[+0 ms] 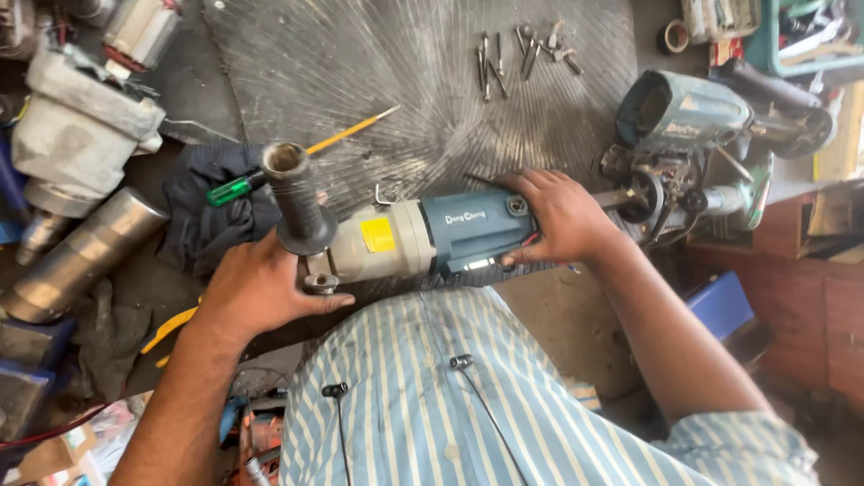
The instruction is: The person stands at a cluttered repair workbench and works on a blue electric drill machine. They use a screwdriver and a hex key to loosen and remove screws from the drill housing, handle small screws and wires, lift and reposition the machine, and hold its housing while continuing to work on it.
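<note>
A power tool (423,236) with a silver-grey front, a yellow label and a teal rear housing lies across the near edge of the metal bench. A black ribbed side handle (295,193) rises from its front end. My left hand (256,288) wraps around the front end at the base of that handle. On the teal housing rests my right hand (562,216), fingers curled over its rear end. I wear a blue-and-white striped shirt (468,396).
Several loose screws and bolts (522,52) lie at the back of the bench plate (360,63). A green-handled screwdriver (297,157) rests on a dark cloth (211,211). A second teal tool (693,112) sits right; grey tool bodies (76,126) and a metal cylinder (81,256) left.
</note>
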The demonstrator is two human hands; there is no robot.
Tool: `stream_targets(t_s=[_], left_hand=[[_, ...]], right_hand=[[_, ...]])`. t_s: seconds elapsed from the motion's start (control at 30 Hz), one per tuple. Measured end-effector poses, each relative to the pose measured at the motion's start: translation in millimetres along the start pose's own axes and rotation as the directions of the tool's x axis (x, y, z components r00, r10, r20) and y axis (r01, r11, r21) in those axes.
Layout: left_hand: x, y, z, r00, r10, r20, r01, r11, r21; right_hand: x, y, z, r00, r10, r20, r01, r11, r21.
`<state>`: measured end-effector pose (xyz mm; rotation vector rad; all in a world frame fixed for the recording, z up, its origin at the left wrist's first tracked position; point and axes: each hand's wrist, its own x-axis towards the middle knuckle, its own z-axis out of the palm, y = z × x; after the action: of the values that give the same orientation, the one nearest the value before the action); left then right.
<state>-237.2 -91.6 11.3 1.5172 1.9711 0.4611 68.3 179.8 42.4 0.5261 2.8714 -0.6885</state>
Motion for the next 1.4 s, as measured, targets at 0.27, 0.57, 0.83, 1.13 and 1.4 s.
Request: stream_targets(t_s=[0.27,0.57,0.83,1.13,1.4], left_hand=[[-38,3,2,0.912,0.098,-0.399,-0.135,0.989,-0.064],[-55,-12,-24,0.76,-0.016,-0.65,-0.058,0.994,-0.092],[64,-26,-49,0.895,0.285,-0.342,-0.242,0.956,0.164],[97,-10,-34,0.873,0.373,-0.316,-0.206,0.867,0.454],[59,45,-71,0.834,0.538,-0.124,-0.407,0.751,0.52]], right_hand=[[-17,-66,-5,0.965,0.175,-0.195,-0.171,0.985,0.036],[3,-119,-2,0.961,0.089,-0.263,-0.106,0.993,-0.052],[25,-131,31,0.926,0.181,-0.332,-0.239,0.961,-0.142],[-7,-131,75,0.804,0.027,-0.594,-0.154,0.975,-0.163],[-21,-124,88,0.803,0.036,-0.594,-0.153,0.977,-0.147]])
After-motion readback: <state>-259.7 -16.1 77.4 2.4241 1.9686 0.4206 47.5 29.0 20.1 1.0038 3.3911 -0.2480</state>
